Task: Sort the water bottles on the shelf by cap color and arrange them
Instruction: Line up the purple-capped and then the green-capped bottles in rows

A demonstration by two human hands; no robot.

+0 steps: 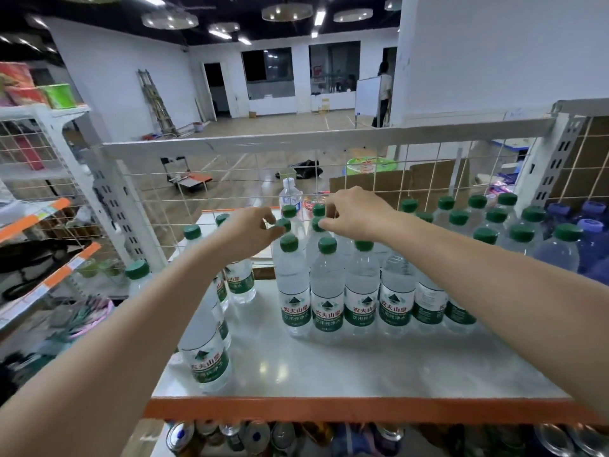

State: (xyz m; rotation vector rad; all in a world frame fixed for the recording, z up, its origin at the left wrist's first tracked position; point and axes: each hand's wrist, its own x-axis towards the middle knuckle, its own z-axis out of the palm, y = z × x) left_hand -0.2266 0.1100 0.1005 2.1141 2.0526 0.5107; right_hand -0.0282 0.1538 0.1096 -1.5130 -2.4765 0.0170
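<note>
Several green-capped water bottles (326,291) stand in rows on the white shelf top (346,367). My left hand (245,230) pinches the green cap of a bottle (282,224) in the second row. My right hand (354,214) pinches the green cap of the neighbouring bottle (319,224). Behind them stands one white-capped bottle (289,192) against the wire mesh. More green-capped bottles (487,222) fill the right side, and blue-capped bottles (591,225) stand at the far right. A few green-capped bottles (207,351) stand apart at the left edge.
A wire mesh back panel (197,192) and grey top rail (313,140) close the shelf's far side. The orange front edge (329,409) borders the shelf, with cans (257,437) on the level below. Another shelf unit (43,206) stands at the left.
</note>
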